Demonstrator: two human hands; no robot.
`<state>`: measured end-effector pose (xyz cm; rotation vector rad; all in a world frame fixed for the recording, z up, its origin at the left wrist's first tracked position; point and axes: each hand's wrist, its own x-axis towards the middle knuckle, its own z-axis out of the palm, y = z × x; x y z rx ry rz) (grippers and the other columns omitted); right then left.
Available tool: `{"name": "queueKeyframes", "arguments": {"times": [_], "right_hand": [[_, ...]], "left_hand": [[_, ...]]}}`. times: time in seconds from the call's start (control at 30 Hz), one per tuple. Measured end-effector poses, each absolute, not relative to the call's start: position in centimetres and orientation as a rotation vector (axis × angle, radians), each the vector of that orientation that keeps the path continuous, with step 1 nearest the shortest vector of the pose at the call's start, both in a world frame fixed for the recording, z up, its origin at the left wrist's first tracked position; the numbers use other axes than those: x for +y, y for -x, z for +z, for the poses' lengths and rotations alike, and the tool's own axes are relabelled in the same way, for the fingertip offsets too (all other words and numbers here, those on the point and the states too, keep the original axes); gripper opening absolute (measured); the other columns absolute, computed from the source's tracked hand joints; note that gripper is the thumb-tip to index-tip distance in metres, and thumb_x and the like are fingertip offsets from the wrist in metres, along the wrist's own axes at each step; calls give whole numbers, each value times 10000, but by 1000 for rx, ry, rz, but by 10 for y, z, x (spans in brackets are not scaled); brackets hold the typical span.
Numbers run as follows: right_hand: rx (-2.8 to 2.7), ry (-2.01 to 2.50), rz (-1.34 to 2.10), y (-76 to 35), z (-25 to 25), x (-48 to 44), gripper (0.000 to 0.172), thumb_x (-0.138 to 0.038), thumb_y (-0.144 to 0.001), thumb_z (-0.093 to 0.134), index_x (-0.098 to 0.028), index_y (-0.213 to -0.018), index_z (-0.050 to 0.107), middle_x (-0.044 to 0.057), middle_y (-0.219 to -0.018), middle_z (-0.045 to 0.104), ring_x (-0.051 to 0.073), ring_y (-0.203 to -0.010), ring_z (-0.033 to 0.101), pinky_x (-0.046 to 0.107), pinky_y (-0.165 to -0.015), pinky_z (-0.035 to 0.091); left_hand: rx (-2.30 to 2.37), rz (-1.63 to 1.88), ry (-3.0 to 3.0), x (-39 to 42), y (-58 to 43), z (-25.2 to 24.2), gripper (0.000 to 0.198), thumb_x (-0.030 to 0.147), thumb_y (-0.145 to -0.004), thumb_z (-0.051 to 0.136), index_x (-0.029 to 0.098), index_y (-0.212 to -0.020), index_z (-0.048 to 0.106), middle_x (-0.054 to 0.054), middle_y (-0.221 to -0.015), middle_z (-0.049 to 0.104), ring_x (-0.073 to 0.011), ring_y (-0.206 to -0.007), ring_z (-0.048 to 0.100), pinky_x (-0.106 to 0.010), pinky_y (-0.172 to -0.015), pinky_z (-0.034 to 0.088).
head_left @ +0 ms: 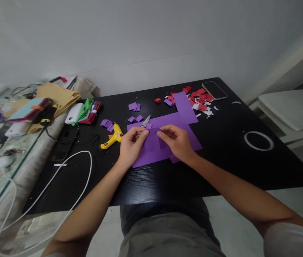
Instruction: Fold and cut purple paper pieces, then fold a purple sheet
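Between my hands is a small purple paper piece (153, 131), raised over larger purple sheets (151, 155). My left hand (132, 144) pinches its left end between thumb and fingers. At the other end, my right hand (176, 141) grips it the same way. Scissors (146, 120) lie on the sheet just beyond my left fingers, their handles partly hidden. A yellow hot glue gun (113, 137) rests left of my left hand. Small purple paper pieces (107, 124) lie behind the glue gun, with more near the scissors. A purple strip (185, 107) lies behind my right hand.
The black table (228, 157) carries red and white paper scraps (201, 98) and a phone (214, 90) at the back right. A roll of tape (258, 140) lies at right. At left are another phone (65, 144), a white cable (88, 171) and bundled coloured paper (88, 112).
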<state>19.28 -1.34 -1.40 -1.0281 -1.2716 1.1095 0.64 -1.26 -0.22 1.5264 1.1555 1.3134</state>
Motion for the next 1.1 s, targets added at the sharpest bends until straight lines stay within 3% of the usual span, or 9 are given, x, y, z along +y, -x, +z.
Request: {"name": "queueKeyframes", "arguments": {"times": [0.17, 0.4, 0.7, 1.1], "right_hand": [[-1275, 1003, 1145, -192, -13, -13, 330, -505, -759, 871, -236, -904, 746, 47, -918, 777, 237, -902, 739, 404, -863, 621], [-1312, 992, 1149, -193, -5, -17, 291, -537, -816, 824, -254, -864, 779, 30, -886, 786, 222, -872, 737, 389, -848, 614], [-1241, 979, 1208, -193, -6, -15, 306, -536, -788, 849, -245, -858, 786, 23, -893, 790, 211, -887, 730, 380, -885, 603], [-1147, 1040, 1182, -196, -7, -13, 204, -432, -817, 814, -238, -860, 768, 24, -901, 778, 207, -899, 722, 377, -894, 579]], "left_hand": [[1179, 1299, -1605, -14, -8, -4, 294, 487, -879, 769, 197, -928, 752, -10, -768, 728, -115, -602, 596, -246, -567, 486], [1166, 1295, -1684, -17, -8, -5, 235, 435, -878, 784, 202, -909, 778, -12, -775, 745, -128, -633, 619, -254, -607, 502], [1119, 1284, -1582, -17, -8, 3, 246, 433, -872, 789, 188, -890, 771, -24, -812, 753, -122, -669, 631, -241, -642, 513], [1151, 1258, -1567, -15, -7, 2, 260, 438, -898, 746, 179, -891, 722, 2, -727, 657, -98, -590, 526, -226, -556, 427]]}}
